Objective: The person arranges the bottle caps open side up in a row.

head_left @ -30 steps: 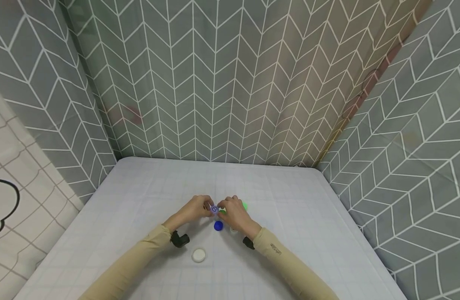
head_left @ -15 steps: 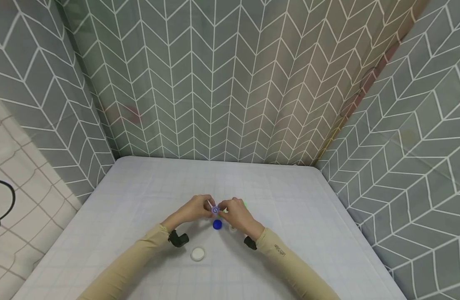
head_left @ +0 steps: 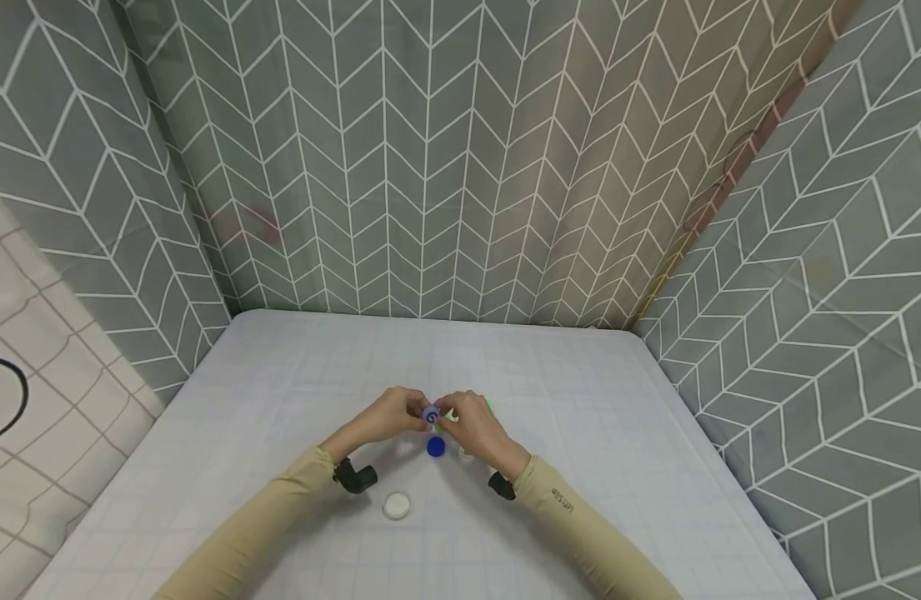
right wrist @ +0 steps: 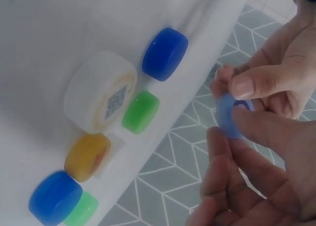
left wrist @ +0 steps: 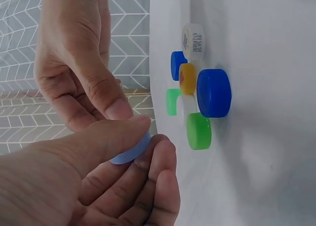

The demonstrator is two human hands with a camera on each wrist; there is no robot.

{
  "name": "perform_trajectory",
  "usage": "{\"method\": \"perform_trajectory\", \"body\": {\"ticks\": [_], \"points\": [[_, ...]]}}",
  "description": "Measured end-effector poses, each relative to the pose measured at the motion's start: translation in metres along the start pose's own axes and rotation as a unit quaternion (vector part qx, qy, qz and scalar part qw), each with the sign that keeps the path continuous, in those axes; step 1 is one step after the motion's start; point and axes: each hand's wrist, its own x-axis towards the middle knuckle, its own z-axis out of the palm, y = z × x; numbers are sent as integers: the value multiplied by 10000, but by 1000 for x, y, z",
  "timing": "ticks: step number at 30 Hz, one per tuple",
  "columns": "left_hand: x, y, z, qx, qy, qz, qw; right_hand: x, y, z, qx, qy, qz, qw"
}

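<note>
A light blue bottle cap with a dark swirl on its face is held up between the two hands, above the table. In the left wrist view, my left hand pinches the cap's edge between thumb and curled fingers. My right hand has its thumb over the face of the cap and its fingers behind it in the right wrist view. From the head view, the left hand and right hand meet at the swirl cap, fingertips close together.
Below the hands stand a blue cap, a green cap, a yellow cap and a white cap with printed code. A second blue cap adjoins a pale green one. Nearer the person lies a white round lid.
Both hands stay together around the swirl cap, with small finger shifts. The cap's face has tilted slightly and looks darker. The caps on the table stay put.
</note>
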Motion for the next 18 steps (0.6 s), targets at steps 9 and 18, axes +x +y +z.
{"method": "perform_trajectory", "body": {"ticks": [9, 18], "points": [[-2, -3, -8, -485, -179, -197, 9985, -1, 1, -4, -3, 268, -258, 9993], [-1, -7, -5, -498, -160, -441, 9977, -4, 3, -1, -100, 295, -363, 9989]]}}
